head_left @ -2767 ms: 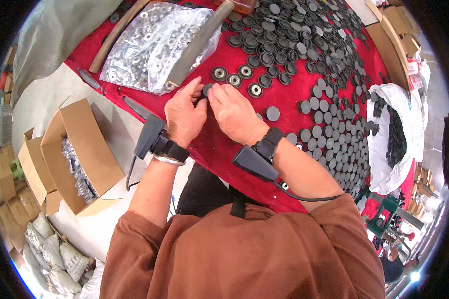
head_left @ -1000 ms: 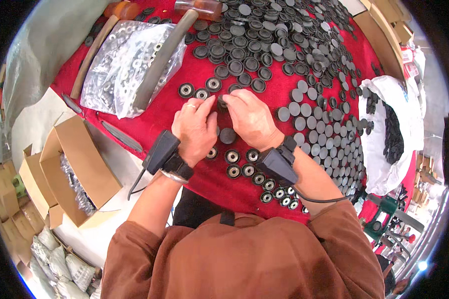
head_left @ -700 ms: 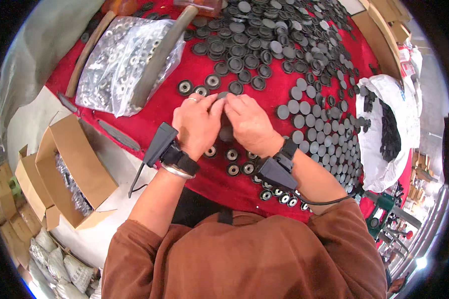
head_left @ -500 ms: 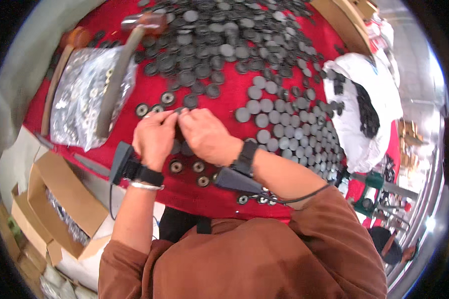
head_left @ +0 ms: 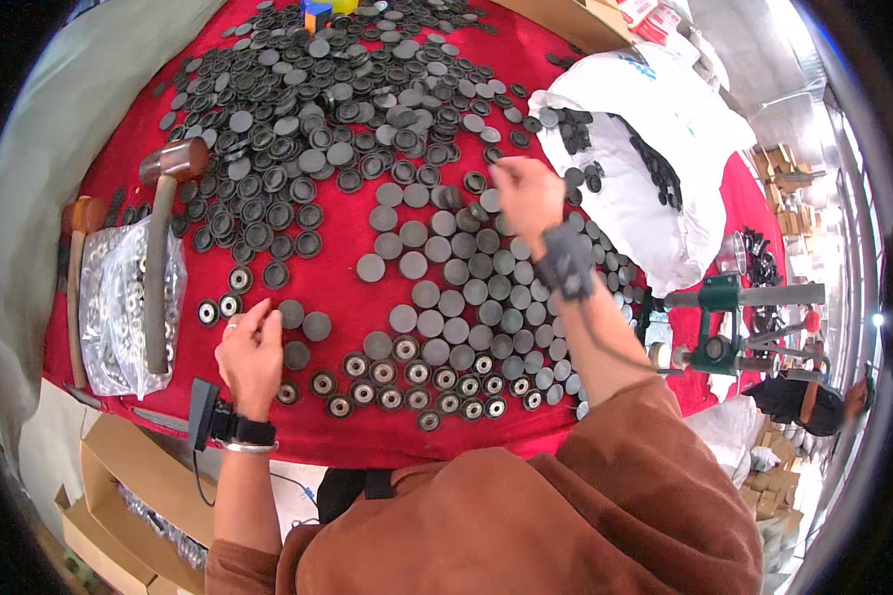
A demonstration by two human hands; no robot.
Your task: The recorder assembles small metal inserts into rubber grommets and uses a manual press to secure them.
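Observation:
My left hand [head_left: 251, 357] rests on the red cloth [head_left: 357, 446] near the front edge, fingers close together, its tips beside two plain dark discs [head_left: 303, 320]. Nothing shows in its grip. A row of dark discs with metal centres [head_left: 397, 397] lies just right of it. My right hand [head_left: 526, 193] is stretched out far over the flat grey discs [head_left: 437, 297] and is blurred, so what it holds is unclear. Both wrists carry dark strapped devices.
A big heap of dark rimmed discs [head_left: 308, 129] covers the far cloth. A mallet [head_left: 159, 258] lies across a clear bag of metal parts [head_left: 119, 307]. At right are a white sack [head_left: 645, 149], a green bench tool [head_left: 724, 327] and another person [head_left: 814, 402]. A cardboard box [head_left: 139, 486] sits below left.
My hands were together over one disc. The right hand has now swung away to the far right over the grey discs, and the left stays near the front edge. The view shifted forward.

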